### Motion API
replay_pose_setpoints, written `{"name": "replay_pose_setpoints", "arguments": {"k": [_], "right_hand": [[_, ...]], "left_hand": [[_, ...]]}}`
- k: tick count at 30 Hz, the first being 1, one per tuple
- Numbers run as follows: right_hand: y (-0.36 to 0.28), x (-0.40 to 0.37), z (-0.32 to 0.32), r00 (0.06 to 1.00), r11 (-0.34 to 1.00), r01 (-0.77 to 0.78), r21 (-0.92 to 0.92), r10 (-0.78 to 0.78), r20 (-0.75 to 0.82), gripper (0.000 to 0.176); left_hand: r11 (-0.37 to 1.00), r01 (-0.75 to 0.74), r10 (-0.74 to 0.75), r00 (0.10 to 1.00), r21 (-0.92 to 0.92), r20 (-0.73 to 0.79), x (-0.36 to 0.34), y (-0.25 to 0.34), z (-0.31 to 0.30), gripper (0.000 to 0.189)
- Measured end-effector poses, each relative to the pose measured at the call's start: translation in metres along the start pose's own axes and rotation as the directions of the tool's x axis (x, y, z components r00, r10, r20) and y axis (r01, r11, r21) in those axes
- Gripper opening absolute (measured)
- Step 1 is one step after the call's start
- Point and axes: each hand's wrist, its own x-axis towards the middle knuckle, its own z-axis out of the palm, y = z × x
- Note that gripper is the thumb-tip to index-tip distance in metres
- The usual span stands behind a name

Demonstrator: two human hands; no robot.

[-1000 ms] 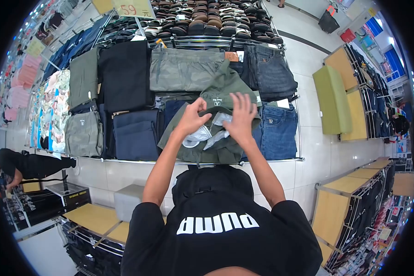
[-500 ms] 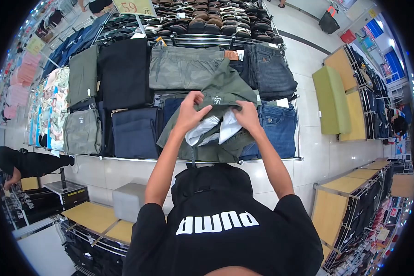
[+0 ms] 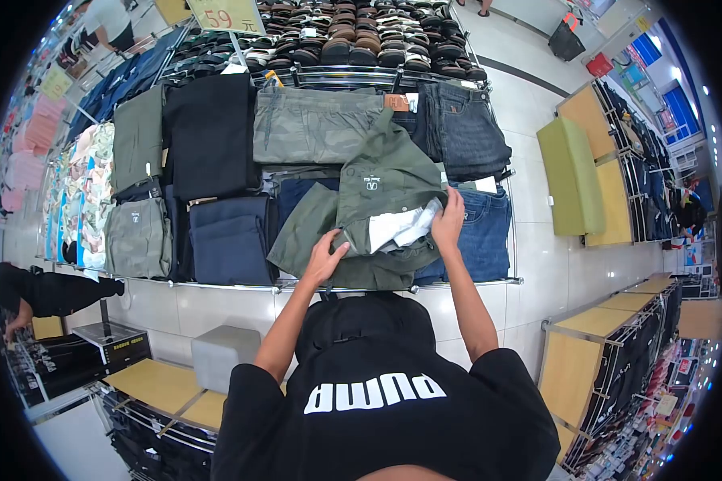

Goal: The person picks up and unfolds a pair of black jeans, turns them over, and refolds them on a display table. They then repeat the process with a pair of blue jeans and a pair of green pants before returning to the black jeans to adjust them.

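Olive-green trousers (image 3: pixel 377 172) lie unfolded and rumpled over the display table, a small white logo on their cloth. White lining (image 3: pixel 393 230) shows at their opening. My left hand (image 3: pixel 325 258) is closed on the near left edge of the opening, fingers partly curled under the cloth. Higher up on the other side, my right hand (image 3: pixel 449 216) holds the opposite edge beside the lining. Blue jeans (image 3: pixel 485 232) lie folded just right of my right hand. Folded navy trousers (image 3: pixel 231 240) are to the left of my left hand.
Folded camouflage pants (image 3: pixel 313 124) and dark grey jeans (image 3: pixel 469 132) lie behind the trousers. Rows of shoes (image 3: pixel 349 36) stand beyond a metal rail. A green bench (image 3: pixel 569 180) is to the right, a grey stool (image 3: pixel 225 357) behind left. Another person (image 3: pixel 48 293) is at far left.
My hands have moved apart and toward me, the left down-left, the right slightly right. The opening is spread wider, more white lining shows, and the logo area now lies flatter.
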Motion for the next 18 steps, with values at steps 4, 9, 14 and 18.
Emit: {"name": "replay_pose_setpoints", "arguments": {"k": [4, 9, 14, 18], "right_hand": [[-0.012, 0.000, -0.007, 0.882, 0.935, 0.353, -0.035, -0.320, 0.345, 0.050], [-0.020, 0.005, -0.017, 0.858, 0.977, 0.165, -0.134, -0.075, 0.509, 0.032], [-0.040, 0.008, -0.027, 0.978, 0.975, 0.116, 0.190, -0.145, 0.150, 0.019], [-0.059, 0.004, -0.033, 0.994, 0.950, 0.108, 0.294, -0.106, -0.023, 0.018]], "left_hand": [[0.998, -0.051, 0.052, 0.998, -0.033, 0.040, 0.006, 0.013, 0.012, 0.078], [0.990, -0.128, 0.134, 0.980, 0.050, -0.149, 0.008, 0.066, -0.007, 0.047], [0.805, -0.368, 0.571, 0.693, 0.465, -0.441, 0.042, 0.104, -0.061, 0.037], [0.700, -0.398, 0.700, 0.544, 0.593, -0.462, 0.051, 0.135, -0.079, 0.033]]}}
